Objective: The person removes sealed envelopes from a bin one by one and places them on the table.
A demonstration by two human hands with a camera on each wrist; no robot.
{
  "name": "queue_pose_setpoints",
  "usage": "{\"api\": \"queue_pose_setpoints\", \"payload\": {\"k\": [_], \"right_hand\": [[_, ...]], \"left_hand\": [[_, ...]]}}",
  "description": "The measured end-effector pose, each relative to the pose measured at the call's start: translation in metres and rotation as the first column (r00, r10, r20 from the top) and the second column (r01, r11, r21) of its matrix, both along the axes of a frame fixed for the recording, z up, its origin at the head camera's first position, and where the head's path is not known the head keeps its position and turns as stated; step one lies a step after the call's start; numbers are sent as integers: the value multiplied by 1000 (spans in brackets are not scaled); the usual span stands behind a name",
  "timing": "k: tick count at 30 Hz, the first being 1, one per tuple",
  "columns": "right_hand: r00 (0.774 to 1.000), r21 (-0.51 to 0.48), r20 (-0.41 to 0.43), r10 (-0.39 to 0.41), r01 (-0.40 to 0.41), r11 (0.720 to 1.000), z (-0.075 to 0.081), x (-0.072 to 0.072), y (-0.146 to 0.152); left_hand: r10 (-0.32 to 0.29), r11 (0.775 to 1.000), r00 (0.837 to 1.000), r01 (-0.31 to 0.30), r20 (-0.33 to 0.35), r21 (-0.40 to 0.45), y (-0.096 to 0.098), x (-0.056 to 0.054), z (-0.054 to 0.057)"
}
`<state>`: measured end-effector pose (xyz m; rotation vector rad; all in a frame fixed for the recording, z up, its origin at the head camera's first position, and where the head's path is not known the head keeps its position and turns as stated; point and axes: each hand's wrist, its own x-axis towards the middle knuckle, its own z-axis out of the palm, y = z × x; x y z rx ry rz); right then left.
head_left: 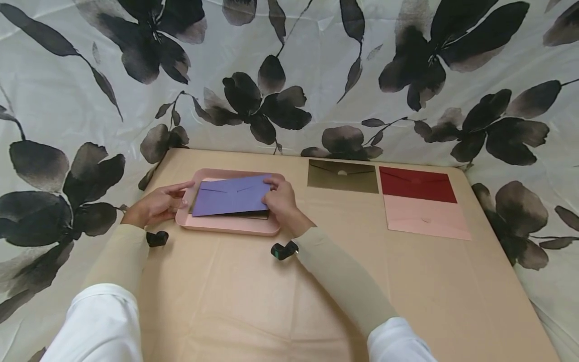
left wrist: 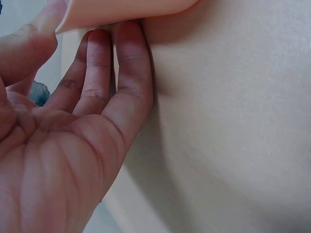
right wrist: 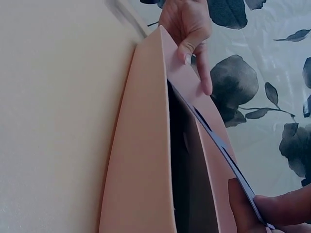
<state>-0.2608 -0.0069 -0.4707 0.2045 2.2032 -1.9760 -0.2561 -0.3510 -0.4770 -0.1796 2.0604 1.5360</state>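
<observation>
A purple envelope [head_left: 230,195] lies tilted over a pink tray [head_left: 226,230], its flap side up. My right hand [head_left: 285,205] pinches the envelope by its right end; in the right wrist view thumb and fingers meet on the thin edge. That end is raised above the tray, and a darker envelope [head_left: 250,215] shows beneath. At the tray's left end my left hand [head_left: 159,205] grips the rim. The left wrist view shows its thumb on the pink wall [left wrist: 121,10] and its other fingers [left wrist: 133,63] low beside and under it.
Toward the back right of the table [head_left: 253,291] lies an olive envelope [head_left: 342,180]. Beside it a dark red envelope [head_left: 418,184] lies directly behind a light pink envelope [head_left: 425,216]. A floral cloth [head_left: 325,100] rises behind the table's back edge.
</observation>
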Motion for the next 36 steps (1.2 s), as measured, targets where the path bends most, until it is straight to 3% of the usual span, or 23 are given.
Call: {"api": "queue_pose_setpoints", "payload": {"k": [9, 25, 36], "right_hand": [[999, -98, 47, 12, -7, 995, 8, -1, 14], [997, -123, 82, 11, 0, 992, 7, 2, 41], [996, -151, 86, 27, -14, 988, 8, 9, 52]], "left_hand": [[0, 1000, 1000, 0, 7, -11, 1, -3, 3], [-2, 1000, 1000, 2, -3, -2, 1, 0, 0], [-16, 998, 1000, 15, -9, -53, 1, 1, 2]]}}
